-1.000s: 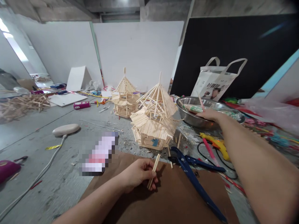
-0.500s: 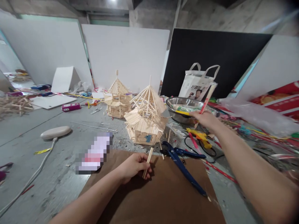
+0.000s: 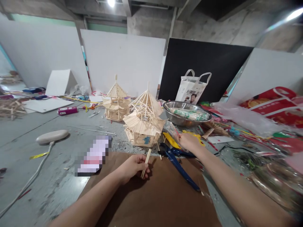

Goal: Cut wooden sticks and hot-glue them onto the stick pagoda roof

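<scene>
My left hand (image 3: 133,166) is closed around a short bundle of pale wooden sticks (image 3: 146,162), held upright over a brown cardboard sheet (image 3: 163,195). Just beyond stands a pagoda model of wooden sticks (image 3: 144,123), with a second, smaller pagoda model (image 3: 115,102) behind it. My right hand (image 3: 188,142) is closed on a wrapped chopstick packet (image 3: 174,130), low over blue-handled cutters (image 3: 176,159) and a yellow glue gun (image 3: 171,140). A steel bowl (image 3: 187,113) holding more wrapped chopsticks sits behind my right hand.
A white printed bag (image 3: 193,88) leans on a black board. Red packaging (image 3: 272,102) and plastic litter lie at the right. A white oval device with a cable (image 3: 52,136), a pink box (image 3: 67,110) and white foam boards lie at the left on the grey floor.
My right hand lifted a wrapped chopstick packet out of the steel bowl and brought it down and left, toward the cutters. My left hand kept its sticks nearly still.
</scene>
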`<action>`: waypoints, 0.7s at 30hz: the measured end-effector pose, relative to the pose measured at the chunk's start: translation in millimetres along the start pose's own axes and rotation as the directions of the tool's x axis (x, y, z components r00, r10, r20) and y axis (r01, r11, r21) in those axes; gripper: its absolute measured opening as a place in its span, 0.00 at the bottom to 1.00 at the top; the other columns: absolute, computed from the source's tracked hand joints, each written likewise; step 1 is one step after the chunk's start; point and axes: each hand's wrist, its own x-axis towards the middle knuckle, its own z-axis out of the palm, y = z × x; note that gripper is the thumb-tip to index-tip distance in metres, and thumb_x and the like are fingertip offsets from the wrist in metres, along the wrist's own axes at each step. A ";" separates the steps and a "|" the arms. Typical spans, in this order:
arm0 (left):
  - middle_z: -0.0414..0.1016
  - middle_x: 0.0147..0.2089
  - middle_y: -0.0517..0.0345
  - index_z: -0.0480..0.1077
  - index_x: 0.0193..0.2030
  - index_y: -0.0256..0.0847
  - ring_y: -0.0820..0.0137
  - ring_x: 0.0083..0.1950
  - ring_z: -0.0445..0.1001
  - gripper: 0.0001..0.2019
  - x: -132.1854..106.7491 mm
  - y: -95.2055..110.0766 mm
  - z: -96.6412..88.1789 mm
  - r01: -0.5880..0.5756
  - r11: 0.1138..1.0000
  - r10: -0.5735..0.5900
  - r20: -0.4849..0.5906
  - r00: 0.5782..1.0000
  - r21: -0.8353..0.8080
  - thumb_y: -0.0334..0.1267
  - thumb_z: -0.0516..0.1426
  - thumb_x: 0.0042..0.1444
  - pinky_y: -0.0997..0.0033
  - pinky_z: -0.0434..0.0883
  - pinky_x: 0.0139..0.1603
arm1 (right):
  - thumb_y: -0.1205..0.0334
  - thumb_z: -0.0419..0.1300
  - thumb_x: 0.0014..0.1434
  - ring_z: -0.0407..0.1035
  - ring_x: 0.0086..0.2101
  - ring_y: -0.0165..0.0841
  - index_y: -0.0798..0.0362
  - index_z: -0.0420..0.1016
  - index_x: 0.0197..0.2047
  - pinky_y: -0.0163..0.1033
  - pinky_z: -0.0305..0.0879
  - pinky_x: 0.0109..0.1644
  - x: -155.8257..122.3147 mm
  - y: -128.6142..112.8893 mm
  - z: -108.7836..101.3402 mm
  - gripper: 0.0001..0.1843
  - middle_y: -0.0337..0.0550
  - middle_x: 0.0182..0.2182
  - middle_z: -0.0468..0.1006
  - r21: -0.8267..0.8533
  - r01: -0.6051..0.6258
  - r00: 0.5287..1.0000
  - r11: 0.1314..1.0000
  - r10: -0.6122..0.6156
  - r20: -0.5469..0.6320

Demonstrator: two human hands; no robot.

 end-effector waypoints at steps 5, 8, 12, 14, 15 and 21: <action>0.68 0.23 0.59 0.60 0.32 0.37 0.74 0.23 0.69 0.09 0.8 0.0 2.2 -0.009 1.000 0.009 0.006 1.000 -0.005 0.33 0.56 0.43 0.73 0.63 0.26 | 0.44 0.33 0.57 0.69 0.27 0.31 0.54 0.73 0.35 0.35 0.63 0.34 -30.1 -15.1 -13.1 0.32 0.45 0.24 0.75 0.322 0.052 0.995 0.945 -0.076 0.063; 0.60 0.16 0.66 0.58 0.29 0.39 0.77 0.17 0.63 0.05 -1.0 3.0 8.6 -0.078 0.997 0.077 -0.098 0.992 -0.010 0.31 0.51 0.43 0.77 0.57 0.19 | 0.41 0.41 0.54 0.67 0.24 0.30 0.56 0.72 0.36 0.36 0.65 0.29 -60.5 -38.0 -2.2 0.30 0.44 0.23 0.74 0.877 -0.139 0.947 0.461 -0.196 0.253; 0.50 0.14 0.70 0.60 0.28 0.39 0.82 0.14 0.46 0.03 -8.2 10.0 20.3 -0.159 0.985 0.170 -0.191 0.967 0.073 0.33 0.51 0.44 0.78 0.45 0.15 | 0.42 0.47 0.52 0.68 0.30 0.29 0.54 0.74 0.33 0.32 0.64 0.27 -88.2 -68.3 27.4 0.26 0.46 0.33 0.75 0.948 -0.299 0.914 0.112 -0.252 0.318; 0.53 0.16 0.67 0.63 0.28 0.37 0.81 0.16 0.48 0.08 -11.9 11.8 24.7 -0.187 0.961 0.215 -0.126 0.969 0.203 0.40 0.52 0.46 0.77 0.46 0.17 | 0.42 0.47 0.53 0.68 0.29 0.29 0.54 0.75 0.34 0.32 0.64 0.28 -94.2 -78.9 40.6 0.26 0.46 0.30 0.75 0.945 -0.324 0.907 0.034 -0.272 0.321; 0.55 0.16 0.66 0.64 0.27 0.36 0.81 0.17 0.50 0.11 -13.2 11.7 26.3 -0.203 0.939 0.232 -0.074 0.970 0.279 0.43 0.53 0.47 0.76 0.47 0.18 | 0.42 0.46 0.53 0.68 0.28 0.28 0.54 0.75 0.34 0.32 0.64 0.28 -96.0 -82.9 45.6 0.26 0.45 0.29 0.75 0.944 -0.331 0.906 0.001 -0.281 0.317; 0.56 0.16 0.64 0.61 0.19 0.35 0.80 0.18 0.52 0.16 -13.9 4.5 26.3 -0.195 0.811 0.206 0.043 0.978 0.552 0.47 0.53 0.46 0.77 0.51 0.20 | 0.41 0.50 0.49 0.66 0.24 0.27 0.54 0.72 0.35 0.31 0.61 0.22 -96.6 -88.4 57.7 0.25 0.42 0.28 0.72 0.937 -0.311 0.925 -0.158 -0.275 0.260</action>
